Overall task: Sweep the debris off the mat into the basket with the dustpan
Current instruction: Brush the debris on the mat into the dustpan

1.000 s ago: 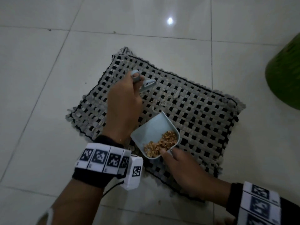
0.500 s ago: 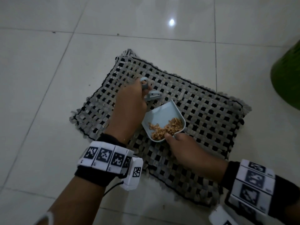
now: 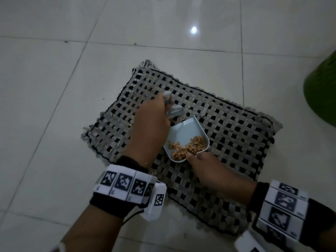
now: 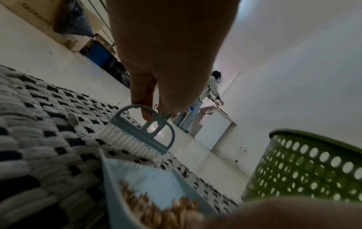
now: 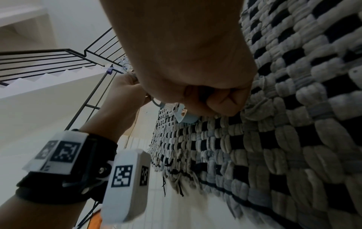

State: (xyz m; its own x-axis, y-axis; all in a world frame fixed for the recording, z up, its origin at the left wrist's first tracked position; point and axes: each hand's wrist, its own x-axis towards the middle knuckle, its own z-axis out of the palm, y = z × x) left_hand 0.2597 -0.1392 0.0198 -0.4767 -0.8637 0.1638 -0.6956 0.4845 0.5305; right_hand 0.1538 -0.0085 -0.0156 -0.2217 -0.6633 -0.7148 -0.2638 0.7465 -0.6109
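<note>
The pale-blue plastic dustpan (image 3: pixel 187 137), gripped by the right hand (image 3: pixel 212 171), had been slid forward across the woven grey-and-black mat (image 3: pixel 236 142) toward the small grey hand brush (image 4: pixel 141 131), pinched by the left hand (image 3: pixel 151 130). Its lip was best kept flat so the tan debris (image 3: pixel 189 147) stayed inside.

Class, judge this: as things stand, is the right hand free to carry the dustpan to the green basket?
Probably yes: the right hand grips the dustpan, and bare floor lies between mat and basket.

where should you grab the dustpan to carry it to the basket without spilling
Grip the dustpan at its near, rounded back end, coming from the person's side, as the right hand does now. The debris is heaped against that back wall, and the far lip is open and low, so keep that lip tipped slightly up toward the green basket.
</note>
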